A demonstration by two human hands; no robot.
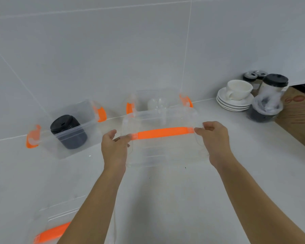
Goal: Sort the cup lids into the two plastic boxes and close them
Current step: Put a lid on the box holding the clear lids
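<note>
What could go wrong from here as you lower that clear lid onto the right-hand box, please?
The clear lid, held at its ends by the left hand and right hand, may land skewed, missing the right box.
Its orange latches stand up and could get trapped under the rim.
The left box with black lids sits close and could be knocked.

You're at a kitchen or café prep corner. White worktop (165,199) meets a wall of large pale tiles (95,50) with thin grout lines. At your right: a white cup (238,88) on stacked saucers (234,103), a takeaway cup with a black lid (273,85), bagged black lids (264,110), a cardboard box (299,110). Drinks service stock, not lab or workshop gear.
</note>
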